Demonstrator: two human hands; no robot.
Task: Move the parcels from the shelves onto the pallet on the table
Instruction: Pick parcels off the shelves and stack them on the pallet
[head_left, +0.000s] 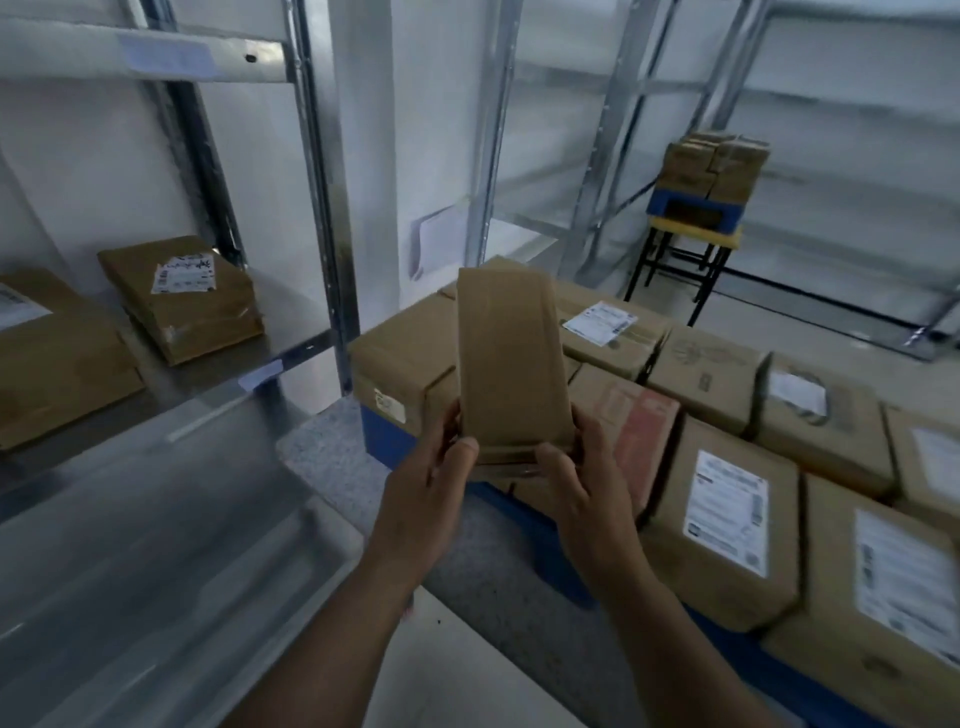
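Observation:
I hold a flat brown parcel (509, 364) upright in front of me, above the near-left corner of the blue pallet (389, 439). My left hand (434, 480) grips its lower left edge and my right hand (576, 480) its lower right edge, thumbs on the front. The pallet bears several brown parcels (727, 525), some with white labels. On the metal shelf (291, 332) at the left lie two more brown parcels: one labelled (182, 296) and one partly cut off by the frame (57, 358).
A steel shelf upright (327, 208) stands between the shelf and the pallet. A lower steel shelf (156, 545) runs at the bottom left. Far right, a second blue pallet with parcels (711, 166) rests on a yellow-topped stand (691, 239) by other shelving.

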